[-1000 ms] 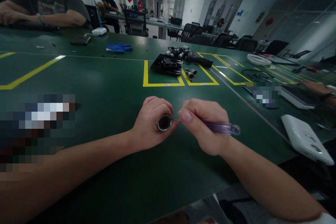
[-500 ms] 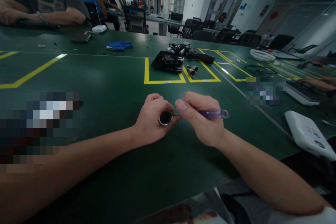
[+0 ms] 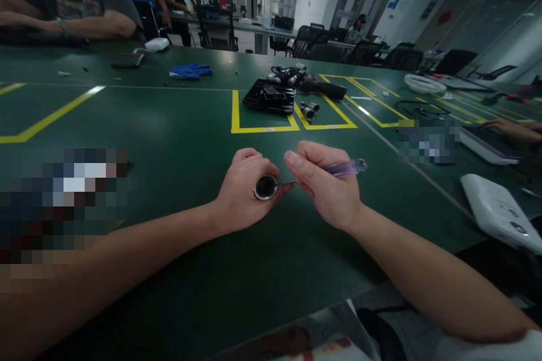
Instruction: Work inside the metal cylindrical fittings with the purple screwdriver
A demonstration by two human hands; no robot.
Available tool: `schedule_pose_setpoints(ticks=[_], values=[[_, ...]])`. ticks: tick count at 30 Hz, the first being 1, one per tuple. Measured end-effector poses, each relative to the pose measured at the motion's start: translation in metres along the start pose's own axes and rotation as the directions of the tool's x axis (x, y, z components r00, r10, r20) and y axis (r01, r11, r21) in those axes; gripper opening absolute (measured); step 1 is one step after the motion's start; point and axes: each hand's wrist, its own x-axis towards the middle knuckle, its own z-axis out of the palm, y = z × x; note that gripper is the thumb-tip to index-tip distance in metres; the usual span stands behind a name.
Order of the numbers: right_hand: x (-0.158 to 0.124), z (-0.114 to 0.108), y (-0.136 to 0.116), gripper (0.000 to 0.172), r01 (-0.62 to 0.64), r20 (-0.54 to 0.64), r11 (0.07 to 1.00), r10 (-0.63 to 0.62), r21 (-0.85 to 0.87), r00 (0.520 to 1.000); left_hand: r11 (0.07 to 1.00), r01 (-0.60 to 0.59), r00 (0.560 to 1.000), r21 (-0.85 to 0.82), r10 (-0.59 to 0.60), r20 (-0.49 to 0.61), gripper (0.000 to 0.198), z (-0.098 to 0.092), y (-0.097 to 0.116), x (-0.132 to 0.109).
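My left hand (image 3: 245,194) is wrapped round a short metal tube (image 3: 266,187), whose round open end faces me; most of its body is hidden in the fingers. My right hand (image 3: 324,183) grips a screwdriver (image 3: 345,168) by its clear purple handle, which sticks out to the right past the fist. The thin shaft runs left to the rim of the tube. Where its tip sits exactly, I cannot tell. Both hands are just above the green table (image 3: 190,271).
Beyond my hands, a black packet (image 3: 271,96) and metal tube pieces (image 3: 310,110) lie by yellow tape outlines, with dark cylindrical parts (image 3: 324,89) behind. A blue glove (image 3: 190,71) is further left. At right is a white device (image 3: 499,208). People sit around the table.
The screwdriver handle has tilted upward at its right end, and my right hand has risen slightly. My left hand still holds the tube, almost unmoved.
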Motion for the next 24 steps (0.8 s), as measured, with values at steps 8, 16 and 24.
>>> schedule_pose_setpoints(ticks=[8, 16, 24], values=[[-0.0001, -0.0012, -0.0007, 0.04, 0.041, 0.014, 0.999, -0.041, -0.013, 0.999, 1.0, 0.007, 1.0, -0.013, -0.007, 0.01, 0.016, -0.0008, 0.0014, 0.0011], [-0.0008, -0.0007, -0.0002, 0.039, 0.051, 0.026, 0.999, -0.052, 0.01, 0.998, 1.0, -0.01, 1.0, -0.001, 0.01, -0.002, 0.018, -0.0003, 0.001, 0.0018], [-0.0007, -0.0002, -0.0011, 0.04, 0.038, 0.022, 0.999, -0.038, -0.03, 0.999, 1.0, -0.015, 1.0, -0.003, 0.015, -0.005, 0.019, 0.0005, -0.0001, 0.0006]])
